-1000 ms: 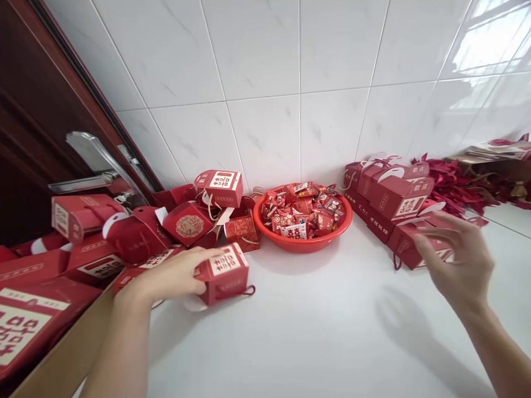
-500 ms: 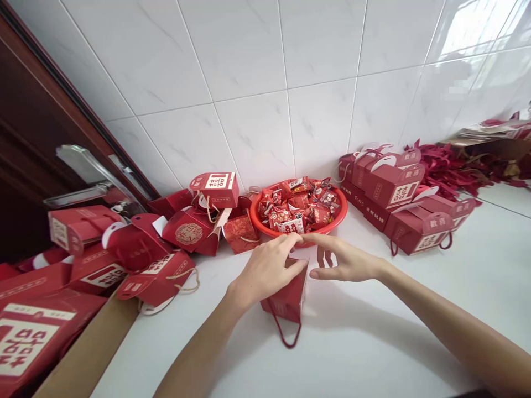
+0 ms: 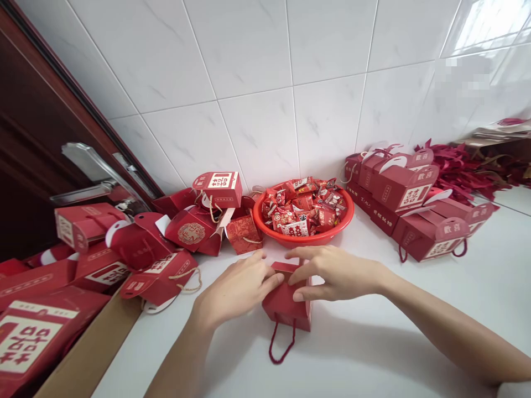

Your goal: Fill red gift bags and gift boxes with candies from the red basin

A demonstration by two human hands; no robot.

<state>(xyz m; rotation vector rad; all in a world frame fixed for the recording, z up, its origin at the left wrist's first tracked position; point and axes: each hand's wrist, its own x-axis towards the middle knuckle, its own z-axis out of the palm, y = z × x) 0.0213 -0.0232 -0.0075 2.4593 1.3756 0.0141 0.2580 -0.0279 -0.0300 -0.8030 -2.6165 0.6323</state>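
A small red box (image 3: 286, 304) stands on the white table between my hands, its dark red cord handle hanging down on the near side. My left hand (image 3: 243, 284) is at the box's left edge, its thumb on the upper rim and its fingers curled round the side. My right hand (image 3: 326, 271) reaches over the top from the right, with fingers bent onto the box's upper flaps. Just behind the box is a red basin (image 3: 309, 239) filled with red-wrapped candies (image 3: 296, 213).
Red boxes (image 3: 170, 273) are piled at the left, by a cardboard edge (image 3: 95, 348) and a door handle (image 3: 87, 166). More red boxes (image 3: 415, 190) are stacked at the right, before dark red ribbons (image 3: 452, 166). A tiled wall rises behind.
My right hand has moved left and down onto the box. My left hand has shifted a little left and down. The box's cord and near face have turned slightly, and the view has shifted.
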